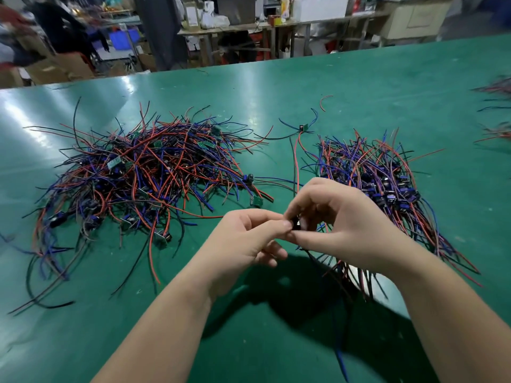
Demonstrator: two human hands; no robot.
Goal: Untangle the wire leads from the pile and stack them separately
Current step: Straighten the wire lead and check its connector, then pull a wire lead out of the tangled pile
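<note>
Presently, my left hand (247, 239) and right hand (343, 225) each pinch one wire lead (296, 225) between fingertips, held above the green surface (331, 87). Tangled pile (149, 175) lies left; separate stack (387, 186) lies just beside the right hand.

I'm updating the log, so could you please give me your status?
Left hand, right hand both pinch one wire lead. Tangled pile left, stack right. Nothing blocking.
</note>
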